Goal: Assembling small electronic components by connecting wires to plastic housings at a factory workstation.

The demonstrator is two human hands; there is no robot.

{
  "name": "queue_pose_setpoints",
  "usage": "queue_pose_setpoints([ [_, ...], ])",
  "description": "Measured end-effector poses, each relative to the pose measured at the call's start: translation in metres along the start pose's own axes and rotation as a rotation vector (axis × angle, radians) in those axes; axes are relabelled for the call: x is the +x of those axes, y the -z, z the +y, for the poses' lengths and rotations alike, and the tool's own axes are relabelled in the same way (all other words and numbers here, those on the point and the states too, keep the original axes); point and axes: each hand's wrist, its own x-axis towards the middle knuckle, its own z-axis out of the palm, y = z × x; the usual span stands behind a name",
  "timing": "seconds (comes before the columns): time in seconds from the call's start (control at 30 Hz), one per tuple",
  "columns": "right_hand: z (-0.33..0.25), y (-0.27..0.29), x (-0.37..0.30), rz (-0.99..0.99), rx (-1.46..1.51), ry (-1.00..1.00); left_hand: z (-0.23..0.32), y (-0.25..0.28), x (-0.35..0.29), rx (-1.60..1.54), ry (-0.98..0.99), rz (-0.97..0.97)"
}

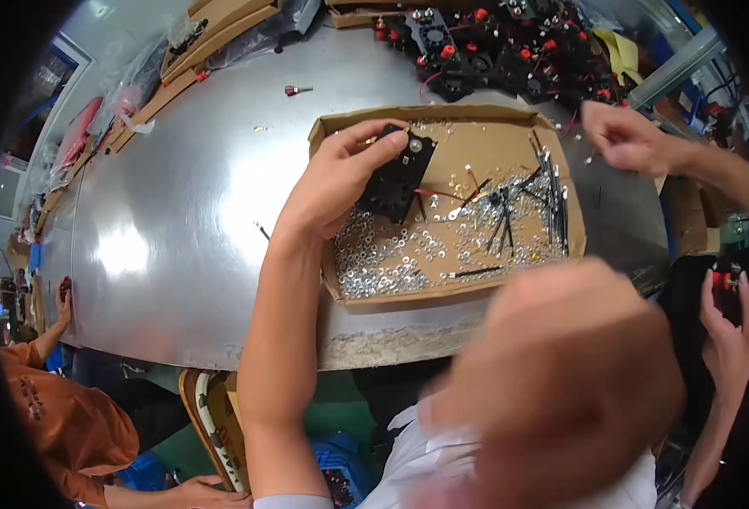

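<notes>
My left hand (pixel 345 174) is closed on a flat black plastic part (pixel 395 182), with my thumb on its upper edge near a round metal spot. A thin red and black wire with a white connector trails from the part. Under it lies a shallow cardboard tray (pixel 485 140) strewn with small metal nuts and washers (pixel 383 263), brass bits, and black wires (pixel 552 204) along its right side. My right hand (pixel 561 322) is raised close to the camera at lower right, smeared by motion; its fingers and anything in them cannot be made out.
A heap of black parts with red knobs (pixel 493 55) covers the far right of the metal table (pixel 171 204). One loose red-tipped piece (pixel 298 90) lies left of it. Co-workers' hands (pixel 625 140) reach in at right; another person in orange (pixel 77 416) sits at left.
</notes>
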Motion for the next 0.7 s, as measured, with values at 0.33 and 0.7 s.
queue_pose_setpoints([
  [0.33, 0.012, 0.029, 0.040, -0.012, 0.073, 0.538, 0.004, -0.018, 0.011, -0.050, 0.008, -0.085],
  [0.7, -0.058, 0.032, 0.007, -0.132, 0.422, 0.502, 0.010, -0.021, 0.011, 0.013, -0.005, -0.076],
])
